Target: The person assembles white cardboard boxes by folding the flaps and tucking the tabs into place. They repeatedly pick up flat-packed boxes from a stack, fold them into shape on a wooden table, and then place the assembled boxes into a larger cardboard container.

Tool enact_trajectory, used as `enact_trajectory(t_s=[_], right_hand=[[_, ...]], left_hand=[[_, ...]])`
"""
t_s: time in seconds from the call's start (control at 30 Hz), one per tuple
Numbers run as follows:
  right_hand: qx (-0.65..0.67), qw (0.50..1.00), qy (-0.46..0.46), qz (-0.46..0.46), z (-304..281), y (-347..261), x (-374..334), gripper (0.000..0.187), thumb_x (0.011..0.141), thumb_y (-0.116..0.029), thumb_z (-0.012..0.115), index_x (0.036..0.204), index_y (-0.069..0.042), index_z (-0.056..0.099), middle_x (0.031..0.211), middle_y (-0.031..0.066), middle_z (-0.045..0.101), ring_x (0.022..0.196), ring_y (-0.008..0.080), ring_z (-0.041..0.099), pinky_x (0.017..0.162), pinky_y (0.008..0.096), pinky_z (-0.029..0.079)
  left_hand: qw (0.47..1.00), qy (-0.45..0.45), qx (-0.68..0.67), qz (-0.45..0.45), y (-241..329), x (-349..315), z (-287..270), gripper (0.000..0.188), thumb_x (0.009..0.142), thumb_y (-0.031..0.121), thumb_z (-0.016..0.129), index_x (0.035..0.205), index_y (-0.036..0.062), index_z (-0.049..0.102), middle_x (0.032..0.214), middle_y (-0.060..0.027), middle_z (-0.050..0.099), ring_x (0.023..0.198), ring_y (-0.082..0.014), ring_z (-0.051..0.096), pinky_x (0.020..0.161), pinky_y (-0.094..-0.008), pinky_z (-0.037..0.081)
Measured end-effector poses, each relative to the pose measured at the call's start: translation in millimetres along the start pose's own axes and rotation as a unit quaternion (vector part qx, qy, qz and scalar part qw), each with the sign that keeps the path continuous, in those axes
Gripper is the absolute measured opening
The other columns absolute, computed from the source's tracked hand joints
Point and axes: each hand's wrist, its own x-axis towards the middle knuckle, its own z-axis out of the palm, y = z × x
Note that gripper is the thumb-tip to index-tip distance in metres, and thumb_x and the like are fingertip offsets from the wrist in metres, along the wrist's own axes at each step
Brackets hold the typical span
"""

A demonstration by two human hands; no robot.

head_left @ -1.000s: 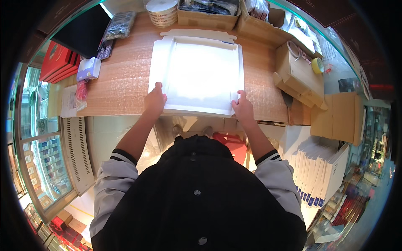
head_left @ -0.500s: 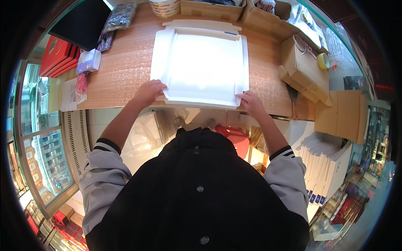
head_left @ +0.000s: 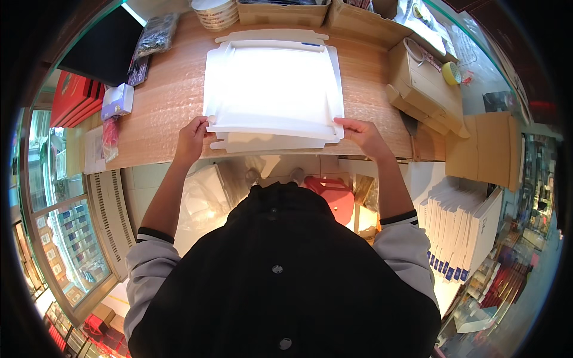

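Observation:
A white cardboard box point(head_left: 271, 83), partly folded with raised rims and loose flaps, lies on the wooden table. My left hand point(head_left: 194, 138) pinches its near left corner, thumb and fingers closed on the card. At the near right corner, my right hand point(head_left: 361, 135) grips the card's edge between thumb and fingers. Between the hands the near wall stands folded up, and a flat flap point(head_left: 268, 142) sticks out beneath it toward me. The box's bright inside is overexposed, so fold lines there are hard to make out.
Cardboard cartons point(head_left: 427, 83) and a yellow tape roll point(head_left: 451, 73) stand on the right. Red boxes point(head_left: 76, 98), a tissue box point(head_left: 117, 100) and a black panel point(head_left: 101, 45) are on the left. Several white folded boxes point(head_left: 456, 230) stand upright below right.
The near side of the box has been folded up, leaving its flap showing beneath. My hands have shifted with it, still at the two near corners. The head view has moved slightly.

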Motion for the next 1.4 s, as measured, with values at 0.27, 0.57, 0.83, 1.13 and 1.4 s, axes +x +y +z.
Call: enact_trajectory(t_s=[0.27, 0.57, 0.83, 1.13, 1.4], right_hand=[[0.057, 0.984, 0.168, 0.007, 31.8, 35.3, 16.3, 0.018, 0.093, -0.011, 0.054, 0.098, 0.003, 0.064, 0.082, 0.0096, 0.067, 0.074, 0.0163, 0.064, 0.072, 0.0286, 0.052], [-0.242, 0.961, 0.108, -0.077, 36.0, 56.1, 10.7, 0.018, 0.084, -0.003, 0.057, 0.101, -0.001, 0.064, 0.078, 0.0164, 0.065, 0.073, 0.0305, 0.064, 0.068, 0.0375, 0.050], [-0.283, 0.948, 0.092, -0.107, 56.7, 48.2, -5.0, 0.030, 0.076, 0.004, 0.057, 0.105, -0.001, 0.059, 0.090, 0.0148, 0.061, 0.084, 0.0303, 0.061, 0.074, 0.0384, 0.050], [-0.548, 0.808, 0.018, -0.218, 48.4, 12.7, 3.0, 0.010, 0.074, -0.008, 0.059, 0.081, -0.007, 0.065, 0.083, 0.0098, 0.058, 0.089, 0.0251, 0.056, 0.086, 0.0362, 0.045], [-0.506, 0.839, -0.156, -0.129, 39.7, 20.8, 30.9, 0.015, 0.082, -0.012, 0.057, 0.093, -0.008, 0.067, 0.083, 0.0120, 0.063, 0.092, 0.0304, 0.061, 0.084, 0.0416, 0.048]], left_hand=[[0.998, -0.022, 0.061, 0.027, -0.1, -7.1, 18.3, 0.020, 0.097, 0.006, 0.044, 0.108, -0.0023, 0.058, 0.086, -0.0120, 0.067, 0.079, -0.0177, 0.068, 0.072, -0.0297, 0.053], [0.977, -0.032, 0.200, 0.062, -12.5, -17.2, 26.4, 0.016, 0.091, 0.006, 0.050, 0.105, 0.0015, 0.058, 0.087, -0.0177, 0.064, 0.081, -0.0314, 0.064, 0.073, -0.0384, 0.050], [0.948, -0.015, 0.304, 0.090, -8.2, -31.3, 35.5, 0.028, 0.082, 0.004, 0.061, 0.108, 0.0038, 0.054, 0.098, -0.0185, 0.062, 0.089, -0.0364, 0.062, 0.077, -0.0424, 0.049], [0.834, -0.158, 0.487, 0.205, 11.7, -21.9, 26.0, 0.008, 0.080, 0.008, 0.056, 0.086, 0.0055, 0.061, 0.083, -0.0129, 0.059, 0.084, -0.0304, 0.059, 0.074, -0.0410, 0.045], [0.794, -0.220, 0.465, 0.325, 21.9, 0.0, 33.3, 0.004, 0.080, 0.009, 0.060, 0.084, 0.0080, 0.059, 0.074, -0.0078, 0.058, 0.082, -0.0252, 0.055, 0.081, -0.0383, 0.040]])
